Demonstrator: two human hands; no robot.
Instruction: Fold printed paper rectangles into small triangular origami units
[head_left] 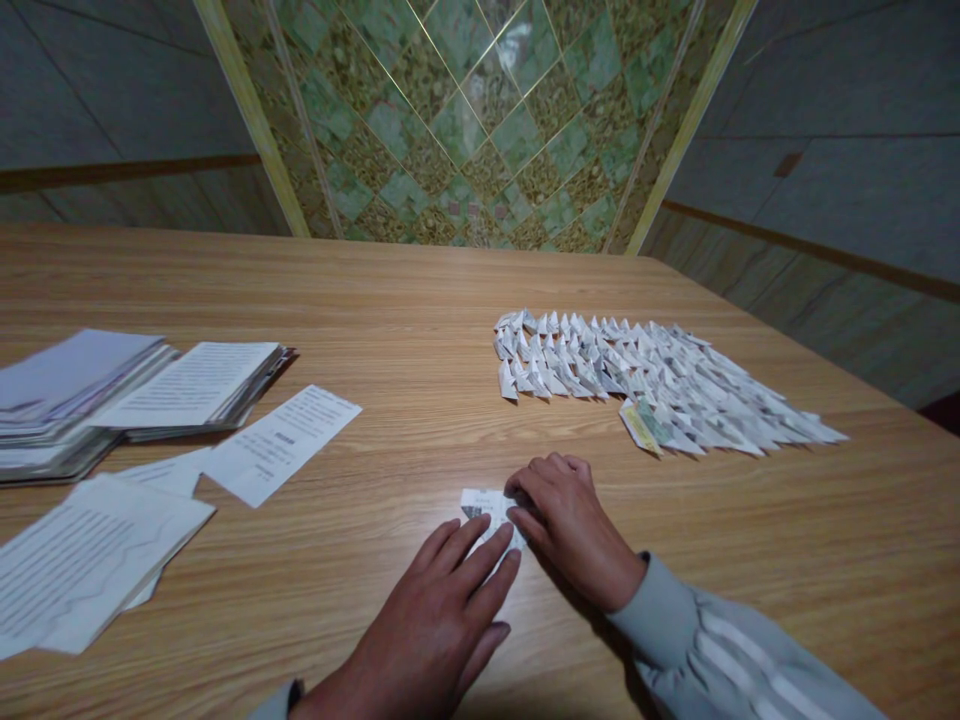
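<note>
My left hand point(439, 610) is resting with fingers extended and spread, holding nothing in a grasp, over a small folded paper point(476, 500); this paper is lying on the wooden table point(390, 300) before me; my right hand point(562, 515) is touching its right edge with bent fingers, though I cannot tell whether they are pinching it; beyond, rows of folded pieces point(600, 360) are sitting rightward; printed sheets point(202, 385) are lying leftward.
</note>
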